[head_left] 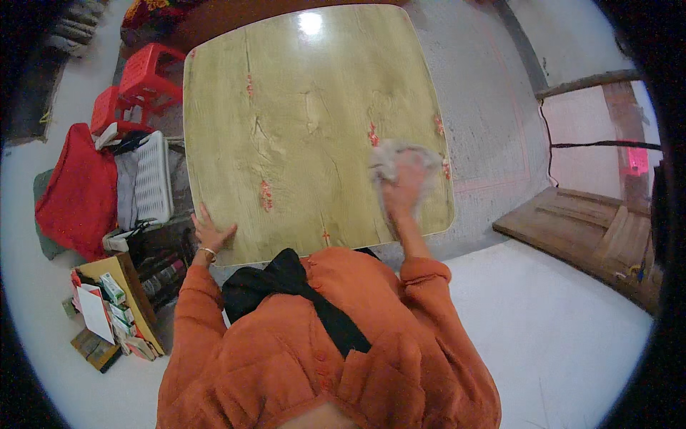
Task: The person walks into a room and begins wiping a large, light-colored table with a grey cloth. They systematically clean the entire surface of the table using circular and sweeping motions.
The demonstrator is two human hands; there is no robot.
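A square table with rounded corners and a yellowish wood-grain top [307,171] stands in front of me. Several small red floral marks dot its surface. On the near right part of the top, my right hand [406,187] presses down on a crumpled greyish-white cloth [389,159]; motion blurs both. My left hand [211,232] rests at the table's near left corner, its fingers spread over the edge and nothing in it. A bracelet circles the left wrist.
Red plastic stools [148,71] stand to the left of the table. Closer in are a red cloth [84,191], a white plastic slatted chair or rack [152,179] and a box of small packages [139,300]. A wooden door [586,229] is at the right.
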